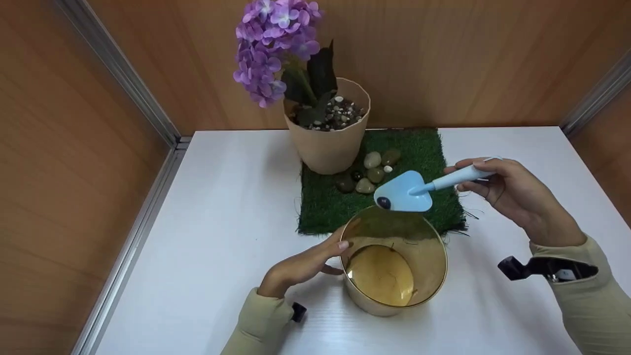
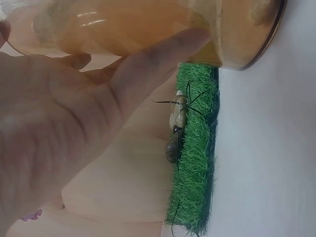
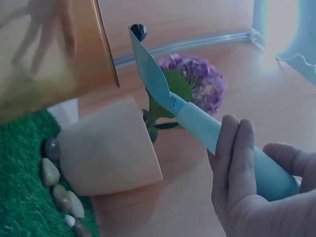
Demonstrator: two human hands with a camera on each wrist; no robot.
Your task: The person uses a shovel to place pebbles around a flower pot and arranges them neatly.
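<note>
My right hand grips the pale blue handle of a small garden trowel. On the trowel's blade, near the tip, lies a dark round pebble. The blade hangs above the far rim of an amber see-through bowl. My left hand holds that bowl by its left side, a digit at the rim and other fingers spread along the wall, as the left wrist view shows. Seen through the bowl's wall in the right wrist view, the left hand looks blurred.
Behind the bowl, a green turf mat bears several pebbles and a beige flowerpot with purple flowers. Wooden panels stand behind and beside the white table.
</note>
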